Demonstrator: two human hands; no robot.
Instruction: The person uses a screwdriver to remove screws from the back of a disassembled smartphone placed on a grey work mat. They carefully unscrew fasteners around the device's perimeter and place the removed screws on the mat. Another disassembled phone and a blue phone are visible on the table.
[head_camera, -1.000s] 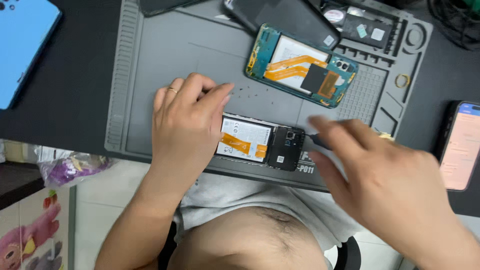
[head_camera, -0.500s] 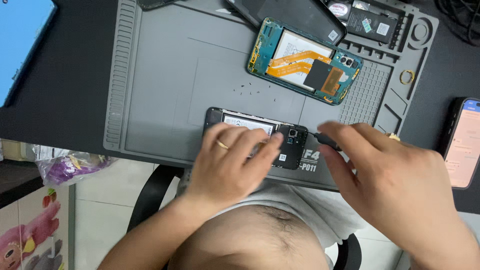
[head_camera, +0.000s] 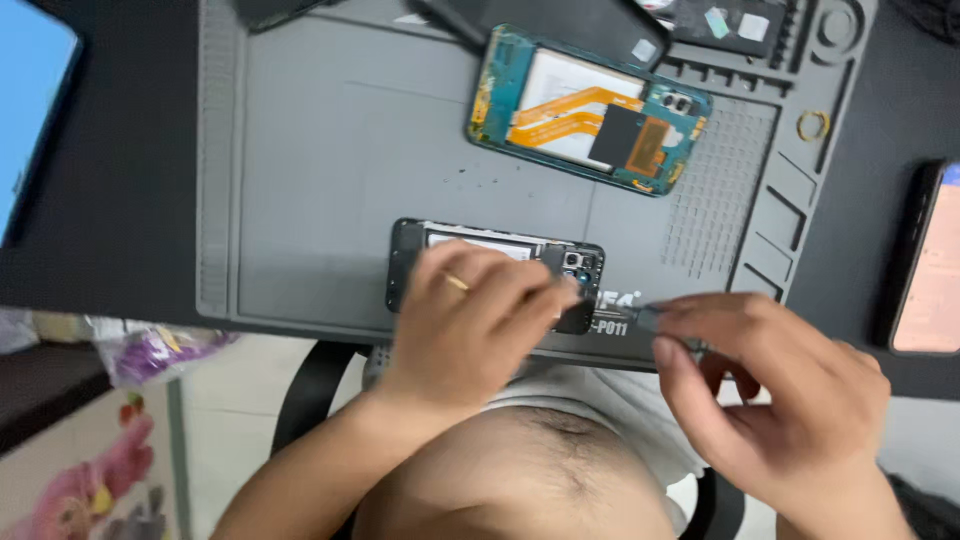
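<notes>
- Opened black phone (head_camera: 480, 250), long axis left–right, lies at the grey silicone mat's (head_camera: 300, 200) near edge.
- Left hand (head_camera: 470, 320) presses flat on it, fingers uncurled.
- Right hand (head_camera: 770, 400), right of the phone, pinches a slim dark tool (head_camera: 640, 315) pointing at its camera end.

The left hand (head_camera: 470, 325) is covering most of the black, opened phone with its back removed (head_camera: 415, 255), so only the far edge and the camera corner beside the fingertips are showing. The right hand (head_camera: 770, 395) is hiding nearly all of a thin dark tool (head_camera: 640, 318); its tip is blurring against the phone's corner, and whether it is touching there cannot be told. Well beyond the grip, the grey silicone work mat (head_camera: 300, 150) is running off the top edge. A lit phone (head_camera: 925, 265) is being cut by the right edge.
</notes>
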